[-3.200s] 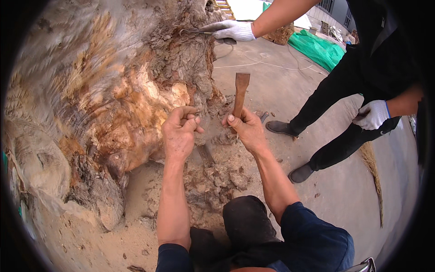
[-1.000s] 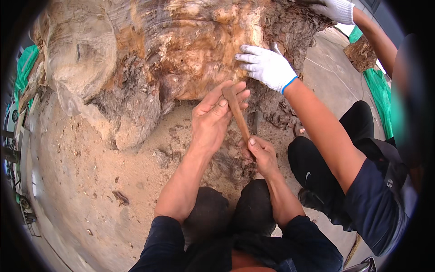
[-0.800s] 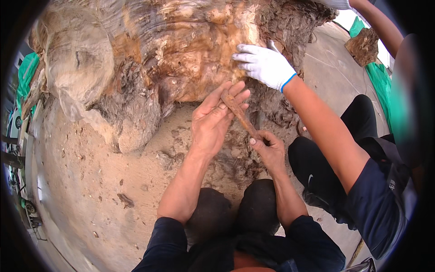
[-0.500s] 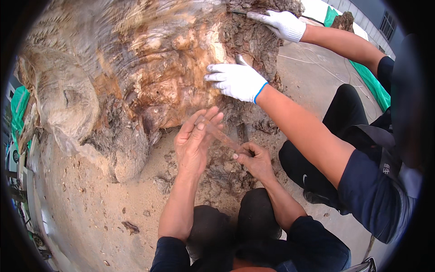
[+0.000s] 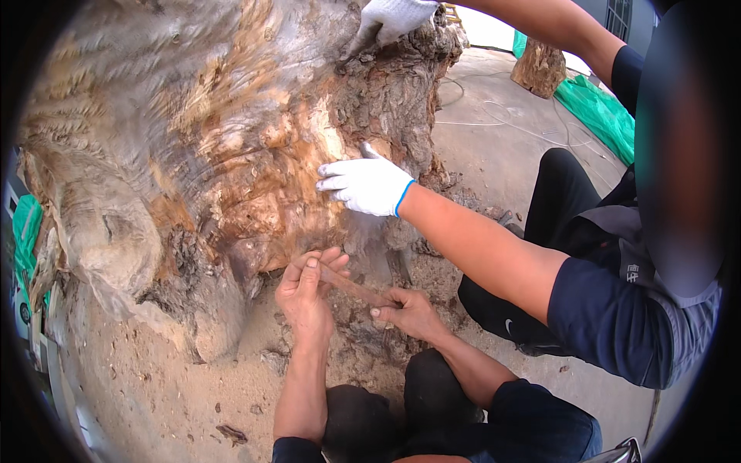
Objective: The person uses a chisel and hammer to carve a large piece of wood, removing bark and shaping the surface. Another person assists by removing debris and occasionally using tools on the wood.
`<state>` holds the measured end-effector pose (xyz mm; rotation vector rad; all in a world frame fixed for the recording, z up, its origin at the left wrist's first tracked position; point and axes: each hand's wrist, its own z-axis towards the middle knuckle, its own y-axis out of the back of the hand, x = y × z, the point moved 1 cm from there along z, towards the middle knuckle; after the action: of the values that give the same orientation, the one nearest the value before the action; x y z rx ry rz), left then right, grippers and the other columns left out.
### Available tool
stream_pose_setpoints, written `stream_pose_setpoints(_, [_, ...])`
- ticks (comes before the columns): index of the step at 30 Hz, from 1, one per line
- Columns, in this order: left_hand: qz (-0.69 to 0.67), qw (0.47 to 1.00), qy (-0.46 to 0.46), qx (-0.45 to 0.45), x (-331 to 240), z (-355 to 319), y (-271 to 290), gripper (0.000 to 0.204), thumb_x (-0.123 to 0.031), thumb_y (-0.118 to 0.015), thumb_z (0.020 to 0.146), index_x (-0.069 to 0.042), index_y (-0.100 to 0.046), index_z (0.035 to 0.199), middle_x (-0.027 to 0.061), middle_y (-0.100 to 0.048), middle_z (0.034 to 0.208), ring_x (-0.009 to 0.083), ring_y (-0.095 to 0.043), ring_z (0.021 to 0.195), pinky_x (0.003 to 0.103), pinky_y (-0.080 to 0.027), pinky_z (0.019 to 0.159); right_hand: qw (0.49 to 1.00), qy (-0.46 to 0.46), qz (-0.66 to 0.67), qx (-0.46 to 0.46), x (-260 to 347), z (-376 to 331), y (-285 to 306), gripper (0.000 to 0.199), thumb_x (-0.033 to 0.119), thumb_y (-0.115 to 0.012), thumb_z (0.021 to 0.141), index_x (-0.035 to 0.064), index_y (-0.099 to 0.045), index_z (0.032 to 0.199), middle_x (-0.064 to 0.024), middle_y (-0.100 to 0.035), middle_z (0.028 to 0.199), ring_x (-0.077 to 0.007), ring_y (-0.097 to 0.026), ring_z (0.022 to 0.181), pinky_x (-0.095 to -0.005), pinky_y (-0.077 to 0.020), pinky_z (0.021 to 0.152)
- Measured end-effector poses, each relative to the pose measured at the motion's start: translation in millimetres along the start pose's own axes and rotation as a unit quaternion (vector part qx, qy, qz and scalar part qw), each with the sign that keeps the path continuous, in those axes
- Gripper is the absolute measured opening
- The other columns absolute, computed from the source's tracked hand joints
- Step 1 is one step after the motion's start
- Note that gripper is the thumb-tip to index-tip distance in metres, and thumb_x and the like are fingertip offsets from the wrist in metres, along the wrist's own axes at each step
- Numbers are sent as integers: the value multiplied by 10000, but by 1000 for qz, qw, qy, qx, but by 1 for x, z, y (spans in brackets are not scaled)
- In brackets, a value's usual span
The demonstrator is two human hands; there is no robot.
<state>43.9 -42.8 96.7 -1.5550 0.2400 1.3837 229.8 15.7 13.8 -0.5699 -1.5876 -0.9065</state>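
Observation:
In front of my knees, both of my hands hold a flat, narrow reddish-brown strip [image 5: 355, 288]; its material is hard to tell. My left hand [image 5: 306, 301] pinches the far left end, its thumb on top and the fingers behind. The near right end is closed in my right hand [image 5: 413, 315], with the thumb along it. Just beyond stands a huge gnarled tree stump [image 5: 255, 147], pale and rippled on its left, dark with rough bark on its right. A co-worker's white-gloved hand [image 5: 363, 185] rests near its middle, while their other gloved hand [image 5: 392, 21] touches the bark higher up.
The co-worker's bare forearm [image 5: 478, 239] reaches across just right of my hands, and their dark-trousered knee [image 5: 494, 305] is close by. Sawdust and bark chips [image 5: 231, 434] litter the concrete. Farther back are a cut log [image 5: 539, 68] and green sheeting [image 5: 598, 116].
The view has shifted, so the stump sits lower and farther left. My hands still hold the strip, now less steeply tilted. The co-worker's upper gloved hand has moved left over the bark.

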Motion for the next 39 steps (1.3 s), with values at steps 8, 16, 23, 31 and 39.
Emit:
stream_pose_setpoints(8, [105,992,-65,-41,7,10,9,218,-9,-695,973,11,-657,1187,169,-717,1225,264,-707,1135,371,-561,994,999,-29,-43,-9,-19,-3,22,292,263,-834,867,10,-747,982,-71,-646,714,-140,-605,680,-360,-487,646])
stream_pose_setpoints(16, [118,988,-84,49,-6,-4,22,163,-16,-721,957,0,-669,1111,59,-660,931,203,-708,893,340,-573,863,951,-23,-307,9,-57,-29,53,278,306,-798,786,91,-771,960,-194,-720,822,-394,-710,833,-505,-533,768])
stream_pose_setpoints(23, [70,993,-14,90,-8,-12,8,168,-107,-614,1062,13,-676,1162,93,-668,780,188,-696,799,296,-574,681,931,-189,-310,27,-116,-57,69,410,457,-830,785,157,-810,1063,-172,-760,967,-377,-721,944,-467,-545,844])
stream_pose_setpoints(31, [151,982,-111,27,-9,-10,6,203,22,-672,987,55,-664,1187,127,-676,1009,106,-578,633,332,-563,704,919,-350,-165,-77,-213,-89,73,366,322,-824,799,41,-812,1032,-136,-754,816,-239,-719,783,-394,-561,754])
stream_pose_setpoints(39, [158,979,-116,50,1,8,9,165,-110,-634,1053,30,-668,1133,85,-620,784,80,-401,475,290,-520,633,878,-439,3,-192,-274,-114,90,357,282,-792,807,-52,-776,931,-99,-692,721,-190,-614,559,-379,-490,526])
